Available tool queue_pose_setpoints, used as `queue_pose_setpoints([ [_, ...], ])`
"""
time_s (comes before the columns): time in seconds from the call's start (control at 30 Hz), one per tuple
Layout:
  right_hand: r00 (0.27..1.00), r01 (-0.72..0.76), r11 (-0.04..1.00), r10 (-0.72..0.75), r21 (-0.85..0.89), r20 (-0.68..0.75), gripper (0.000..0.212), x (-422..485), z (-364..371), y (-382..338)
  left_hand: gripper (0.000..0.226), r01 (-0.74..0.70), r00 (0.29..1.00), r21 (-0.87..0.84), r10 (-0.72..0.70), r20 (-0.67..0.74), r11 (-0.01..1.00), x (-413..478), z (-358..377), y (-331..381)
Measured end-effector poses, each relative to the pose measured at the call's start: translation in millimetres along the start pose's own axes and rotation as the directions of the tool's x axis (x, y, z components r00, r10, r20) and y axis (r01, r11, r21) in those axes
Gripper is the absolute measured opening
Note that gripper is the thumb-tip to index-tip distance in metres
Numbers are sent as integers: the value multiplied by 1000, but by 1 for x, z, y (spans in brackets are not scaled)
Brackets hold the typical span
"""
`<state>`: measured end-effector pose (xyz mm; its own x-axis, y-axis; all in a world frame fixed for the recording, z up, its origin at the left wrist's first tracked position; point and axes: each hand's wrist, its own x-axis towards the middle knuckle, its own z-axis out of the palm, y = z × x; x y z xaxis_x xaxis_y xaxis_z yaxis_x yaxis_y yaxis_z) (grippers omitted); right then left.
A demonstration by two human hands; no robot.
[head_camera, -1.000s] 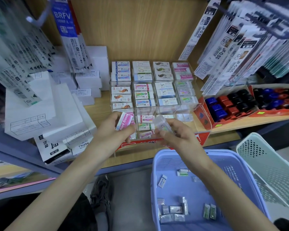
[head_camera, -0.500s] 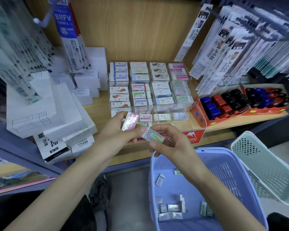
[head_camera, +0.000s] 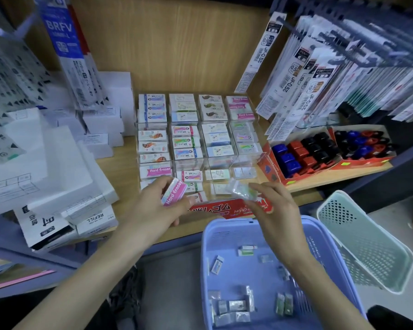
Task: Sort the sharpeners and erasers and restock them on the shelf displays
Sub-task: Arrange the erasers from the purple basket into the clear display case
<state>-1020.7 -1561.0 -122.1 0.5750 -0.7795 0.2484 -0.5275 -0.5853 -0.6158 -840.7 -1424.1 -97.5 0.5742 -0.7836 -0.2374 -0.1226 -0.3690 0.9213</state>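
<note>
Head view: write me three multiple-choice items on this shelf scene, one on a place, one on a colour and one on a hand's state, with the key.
1. Where do the red trays stand relative to the clear eraser display?
A. left of it
B. right of it
C. behind it

2. What colour is the sleeve of the Hard Eraser in the left hand?
A. green
B. black
C. pink

3. What is the right hand doing?
A. lying open and empty
B. pinching a small clear-wrapped piece
C. curled, holding nothing

Key:
1 B, the trays sit on the shelf at the display's right side.
2 C, the white lettering runs on a pink band.
3 B, thumb and fingertips close on the wrapper in front of the display.
</note>
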Motion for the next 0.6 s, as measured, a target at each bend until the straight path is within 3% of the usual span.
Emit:
queue_pose_setpoints([
  [0.13,1000,5,958,-4,-285,3,30,41,-26,36,17,11,1000,2,-11,-10,1000,7,10,3],
  [0.3,943,312,812,-199,-494,268,25,75,-22,47,12,4,1000,-7,-4,-3,1000,13,24,10],
  [0.47,928,268,746,-31,-610,371,16,95,-9,44,10,2,1000,-1,-2,1,1000,18,33,17],
  [0.6,900,328,665,-5,-671,435,15,101,-4,41,13,16,999,-15,-15,30,1000,23,38,18],
])
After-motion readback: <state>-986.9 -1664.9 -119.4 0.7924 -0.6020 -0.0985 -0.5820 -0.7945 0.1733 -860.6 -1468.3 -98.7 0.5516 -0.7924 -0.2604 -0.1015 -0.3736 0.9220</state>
